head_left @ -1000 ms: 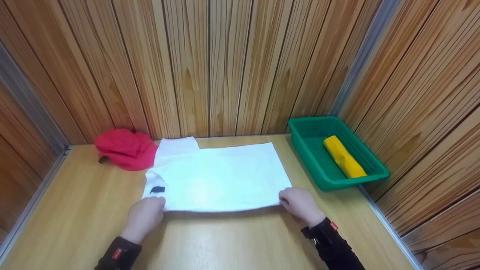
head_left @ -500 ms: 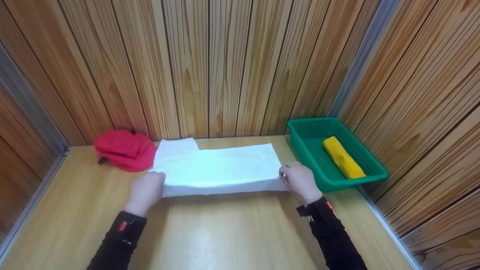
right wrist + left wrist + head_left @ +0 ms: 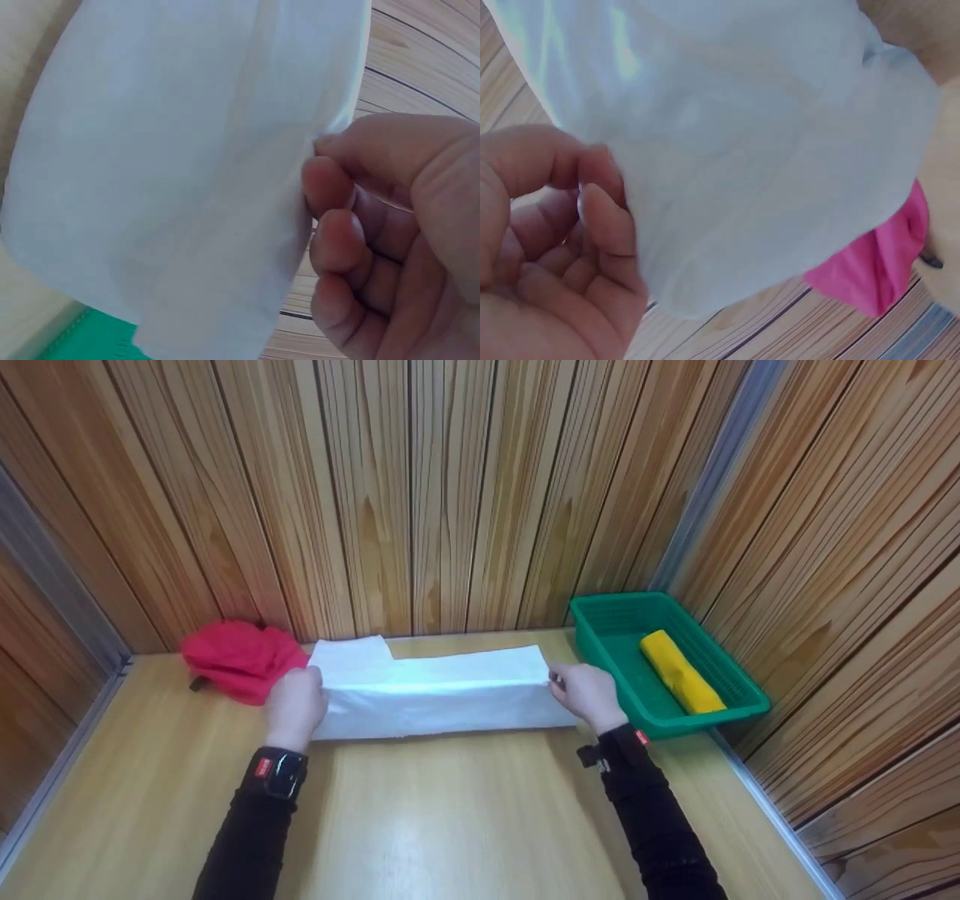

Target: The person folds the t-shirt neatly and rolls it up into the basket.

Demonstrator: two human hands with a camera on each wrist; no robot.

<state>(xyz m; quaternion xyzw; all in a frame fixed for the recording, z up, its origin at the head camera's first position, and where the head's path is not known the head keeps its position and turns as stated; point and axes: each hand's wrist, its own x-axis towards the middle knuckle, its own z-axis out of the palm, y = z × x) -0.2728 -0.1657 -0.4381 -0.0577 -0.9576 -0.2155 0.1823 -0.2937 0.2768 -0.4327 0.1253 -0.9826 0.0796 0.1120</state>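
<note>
A white T-shirt (image 3: 442, 709) is stretched between my hands, its near edge raised above the table and the front part hanging down. At its left end my left hand (image 3: 294, 701) pinches the raised edge between thumb and curled fingers, as the left wrist view also shows. My right hand (image 3: 586, 694) pinches the same edge at the right end. In the right wrist view, thumb and forefinger meet on the white fabric (image 3: 172, 150). Flat on the table behind, a sleeve-like part (image 3: 351, 654) sticks out at the far left.
Crumpled red cloth (image 3: 244, 656) with a small dark piece lies left of the T-shirt, against the wooden wall (image 3: 442, 495). On the right stands a green basket (image 3: 660, 729) holding a rolled yellow cloth (image 3: 681, 671). Walls also bound the table (image 3: 420, 825) left and right.
Both hands have lifted the T-shirt's near edge and carried it away from me, toward the back wall. The dark tag on its left side is now out of sight.
</note>
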